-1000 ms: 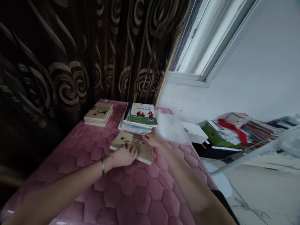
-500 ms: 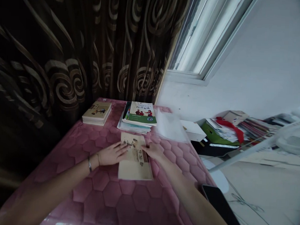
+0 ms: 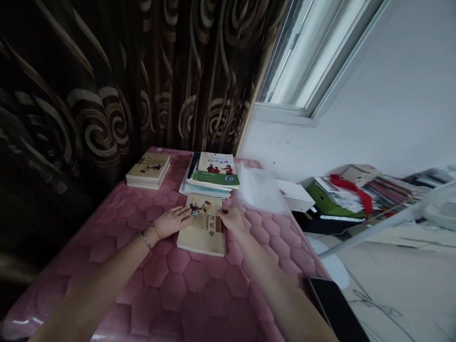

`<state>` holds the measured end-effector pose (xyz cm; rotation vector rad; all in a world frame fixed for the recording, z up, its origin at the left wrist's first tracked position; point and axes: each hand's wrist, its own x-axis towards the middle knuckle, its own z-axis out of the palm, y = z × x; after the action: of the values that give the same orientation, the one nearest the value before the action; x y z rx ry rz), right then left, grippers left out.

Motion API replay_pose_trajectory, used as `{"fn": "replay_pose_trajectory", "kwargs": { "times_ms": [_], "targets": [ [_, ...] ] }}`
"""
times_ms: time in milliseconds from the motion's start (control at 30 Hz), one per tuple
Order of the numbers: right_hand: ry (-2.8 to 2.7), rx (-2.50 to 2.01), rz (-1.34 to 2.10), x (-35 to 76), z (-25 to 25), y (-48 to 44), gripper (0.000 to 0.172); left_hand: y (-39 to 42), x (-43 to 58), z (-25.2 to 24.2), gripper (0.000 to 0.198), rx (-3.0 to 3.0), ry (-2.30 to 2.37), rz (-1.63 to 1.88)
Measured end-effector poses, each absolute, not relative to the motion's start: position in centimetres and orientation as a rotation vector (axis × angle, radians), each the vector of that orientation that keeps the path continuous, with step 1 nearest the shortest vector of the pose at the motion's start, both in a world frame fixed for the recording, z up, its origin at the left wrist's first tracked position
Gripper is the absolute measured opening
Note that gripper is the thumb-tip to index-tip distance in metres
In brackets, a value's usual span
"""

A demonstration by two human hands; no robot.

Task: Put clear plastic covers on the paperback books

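Note:
A beige paperback book [image 3: 200,238] with small painted figures and dark characters on its cover lies on the pink tablecloth in front of me. My left hand [image 3: 173,222] rests at its left edge, fingers stretched out, their tips on the cover. At the right edge is my right hand [image 3: 231,219], fingers bent around the book's side; the thumb touches the cover. Just behind the book's far edge stands a pile of books and papers, topped by a green-and-white book [image 3: 216,170]. A stack of similar beige books [image 3: 148,170] sits to the far left.
A clear plastic sheet [image 3: 263,190] lies right of the pile, beside a white box [image 3: 295,195]. A black phone-like object [image 3: 338,312] is at the table's right edge. Dark patterned curtains [image 3: 114,85] hang behind. Papers and a green container [image 3: 336,201] stand beyond the table.
The beige book has slid away from me, closer to the pile, and turned slightly. Both hands have moved with it; my left fingers now lie nearer its left edge.

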<state>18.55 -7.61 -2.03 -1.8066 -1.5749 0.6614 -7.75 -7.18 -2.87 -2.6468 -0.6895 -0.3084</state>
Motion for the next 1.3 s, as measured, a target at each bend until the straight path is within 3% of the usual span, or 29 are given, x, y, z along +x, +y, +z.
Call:
{"fn": "replay_pose_trajectory", "kwargs": {
  "times_ms": [167,300,400,833,1167,1300],
  "targets": [
    [-1.561,-1.723,0.639,18.7,-2.6,-8.0,0.018,-7.6,-7.7,-3.0,0.041,-2.839,-0.935,-0.55],
    [-1.547,-1.624,0.666,19.1,-3.0,-8.7,0.023,-9.0,-7.2,-3.3,0.047,-2.889,-1.781,-1.216],
    [-1.55,-1.553,0.71,19.2,-3.5,-9.2,0.026,-9.8,-6.7,-3.2,0.045,-2.813,-2.1,-1.433],
    [-1.564,-1.46,0.736,19.6,-4.5,-9.4,0.033,-11.0,-5.7,-4.1,0.046,-2.69,-2.37,-1.806],
    [-1.6,-1.482,0.682,19.6,-4.4,-9.4,0.032,-11.0,-5.5,-4.8,0.042,-2.691,-2.256,-1.767],
    [-1.612,-1.487,0.625,19.4,-3.6,-10.6,0.033,-11.7,-5.8,-4.2,0.027,-2.707,-2.113,-1.72]
  ]
}}
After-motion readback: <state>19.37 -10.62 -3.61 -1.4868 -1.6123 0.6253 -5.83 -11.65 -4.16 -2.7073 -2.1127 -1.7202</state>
